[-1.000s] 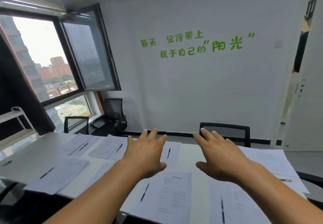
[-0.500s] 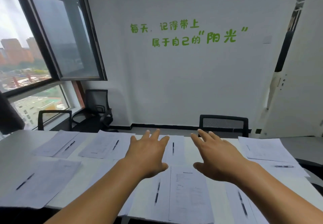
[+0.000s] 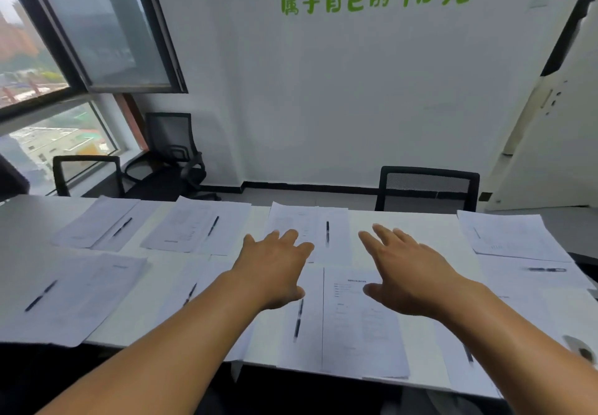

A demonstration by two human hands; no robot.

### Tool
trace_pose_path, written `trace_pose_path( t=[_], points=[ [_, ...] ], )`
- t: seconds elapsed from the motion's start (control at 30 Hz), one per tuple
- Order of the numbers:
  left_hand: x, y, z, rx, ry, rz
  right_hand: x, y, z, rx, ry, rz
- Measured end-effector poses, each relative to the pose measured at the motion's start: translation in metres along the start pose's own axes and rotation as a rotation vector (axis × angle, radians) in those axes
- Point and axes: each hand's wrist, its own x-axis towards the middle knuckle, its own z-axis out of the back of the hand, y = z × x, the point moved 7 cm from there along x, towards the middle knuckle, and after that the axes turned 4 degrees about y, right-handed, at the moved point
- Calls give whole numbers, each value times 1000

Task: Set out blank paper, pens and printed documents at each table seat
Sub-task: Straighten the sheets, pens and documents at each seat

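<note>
Both my hands hover, fingers spread, above a long white table [image 3: 417, 230]. My left hand [image 3: 275, 269] and my right hand [image 3: 411, 272] hold nothing. Under them lies a printed document [image 3: 359, 324] beside a blank sheet with a black pen [image 3: 298, 319] on it. Across the table sits another paper set [image 3: 291, 220] with a pen [image 3: 327, 233]. Similar sets with pens lie along the far side [image 3: 212, 227] [image 3: 121, 227], at the left end [image 3: 40, 296] and at the right end [image 3: 547, 269].
A black mesh chair [image 3: 427, 188] stands behind the table's far side. Two more black chairs [image 3: 171, 152] [image 3: 85, 172] stand by the window at the left. A white wall with green lettering is behind, and a door [image 3: 556, 130] is at the right.
The view has tilted downward and shifted right, so the table fills more of the frame. Both hands stay spread and have moved slightly apart over the middle papers.
</note>
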Motion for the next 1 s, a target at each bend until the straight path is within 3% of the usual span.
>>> trace_pose_path(
  t=[0.47, 1.0],
  points=[
    [75, -14, -96, -35, 193, -55, 80, -12, -104, 43, 255, 44],
    [151, -4, -266, -19, 319, -193, 143, -13, -260, 48, 515, -44]
  ],
)
